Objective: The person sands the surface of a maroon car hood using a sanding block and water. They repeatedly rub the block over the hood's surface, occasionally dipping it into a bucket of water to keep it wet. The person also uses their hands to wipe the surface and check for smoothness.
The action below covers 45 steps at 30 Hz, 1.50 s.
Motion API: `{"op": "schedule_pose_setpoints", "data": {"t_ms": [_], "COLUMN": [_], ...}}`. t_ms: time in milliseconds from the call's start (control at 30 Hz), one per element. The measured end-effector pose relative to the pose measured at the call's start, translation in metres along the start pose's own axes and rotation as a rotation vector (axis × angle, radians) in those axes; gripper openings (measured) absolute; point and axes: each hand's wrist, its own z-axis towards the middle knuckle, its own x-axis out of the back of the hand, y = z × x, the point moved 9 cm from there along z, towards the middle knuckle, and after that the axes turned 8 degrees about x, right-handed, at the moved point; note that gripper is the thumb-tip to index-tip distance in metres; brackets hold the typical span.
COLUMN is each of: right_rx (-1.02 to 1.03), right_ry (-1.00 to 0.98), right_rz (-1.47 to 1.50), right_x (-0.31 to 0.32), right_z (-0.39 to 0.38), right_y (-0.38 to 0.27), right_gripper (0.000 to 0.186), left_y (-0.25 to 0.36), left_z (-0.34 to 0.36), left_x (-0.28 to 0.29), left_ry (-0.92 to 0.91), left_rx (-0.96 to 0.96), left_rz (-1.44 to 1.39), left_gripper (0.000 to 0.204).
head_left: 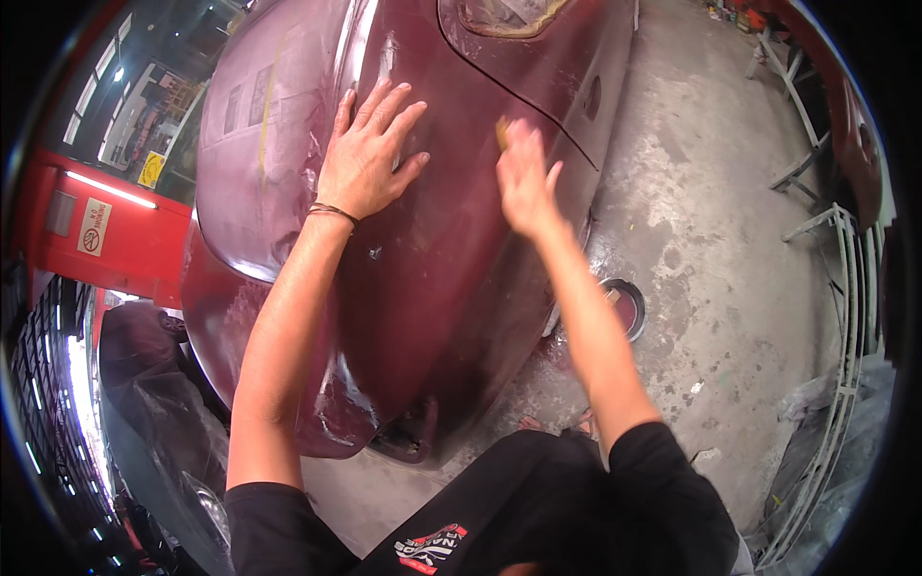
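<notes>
My left hand [370, 161] lies with spread fingers on the dark red body panel [423, 269] of a car, beside its masked window [250, 125]. Over the same panel, to the right, my right hand [526, 178] is blurred by motion, its fingers around a small yellowish-brown pad [503, 132] that is mostly hidden behind them. A curved panel seam [519, 96] runs just above the right hand, and pale scuffed patches show on the paint.
A round container [634, 312] sits on the concrete floor [711, 288] beside the car. Metal stands [840, 317] line the right side. A red door [144, 230] is at the left, with dark plastic-covered material [144, 384] below it.
</notes>
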Motion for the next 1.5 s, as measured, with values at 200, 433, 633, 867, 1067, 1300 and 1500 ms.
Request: {"op": "schedule_pose_setpoints", "data": {"t_ms": [200,433,633,867,1067,1300,1500], "right_rx": [-0.097,0.208,-0.334,-0.125,-0.181,-0.267,-0.078], "right_ry": [0.047,-0.138,0.044,0.066,0.086,0.118,0.066], "right_rz": [-0.035,-0.021,0.122,0.234,0.257,0.259,0.201], "right_x": [-0.006,-0.029,0.021,-0.050,-0.013,-0.012,-0.051], "right_z": [0.008,-0.138,0.029,-0.165,-0.082,-0.050,-0.180], "right_y": [0.012,-0.066,0.095,-0.035,0.042,0.073,-0.012], "right_gripper": [0.070,0.068,0.074,0.071,0.072,0.076,0.072], "left_y": [-0.003,-0.003,0.008,0.003,0.008,0.009,0.009], "left_z": [0.003,-0.005,0.011,-0.005,0.000,0.005,0.001], "left_x": [-0.003,-0.004,0.002,-0.003,-0.002,-0.005,-0.005], "left_ry": [-0.007,-0.025,0.007,-0.075,-0.079,-0.076,-0.099], "left_rx": [0.009,0.017,-0.015,-0.026,-0.030,-0.033,-0.050], "left_rz": [-0.009,0.029,0.026,0.098,0.117,0.109,0.126], "left_gripper": [0.064,0.064,0.062,0.061,0.061,0.059,0.059]}}
